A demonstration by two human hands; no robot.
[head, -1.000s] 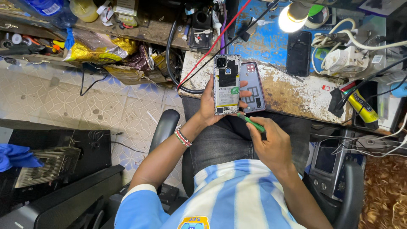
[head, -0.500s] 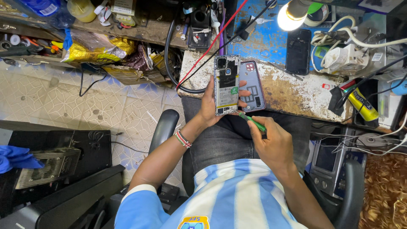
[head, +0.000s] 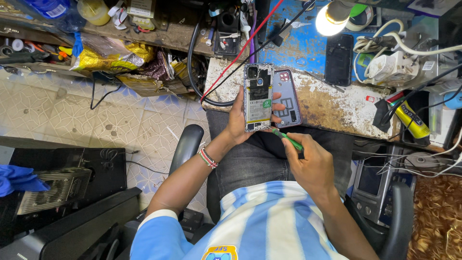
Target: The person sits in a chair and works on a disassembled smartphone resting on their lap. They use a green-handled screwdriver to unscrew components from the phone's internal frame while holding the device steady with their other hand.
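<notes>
Seen from above, seated at a cluttered repair bench. Left hand (head: 239,120) wrapped around the lower half of an opened phone (head: 258,97), back cover off, battery and circuit boards exposed, held upright over the lap at the bench edge (head: 337,113). Fingertips curled over the phone's right side. Right hand (head: 310,161) clenched around a green-handled tool (head: 288,138), thin tip touching the phone's bottom right corner, just below the left-hand fingers. Directly behind the held phone, to the right of the grip, a purple back cover (head: 288,98) lying flat on the worn bench. Farther right of that, a black phone (head: 339,58) face down on a blue surface. Above it, a lit lamp (head: 329,19). Red and black cables (head: 240,53) running up and away from the top of the held phone. Beaded bracelet (head: 208,157) on the left wrist, below the grip.
</notes>
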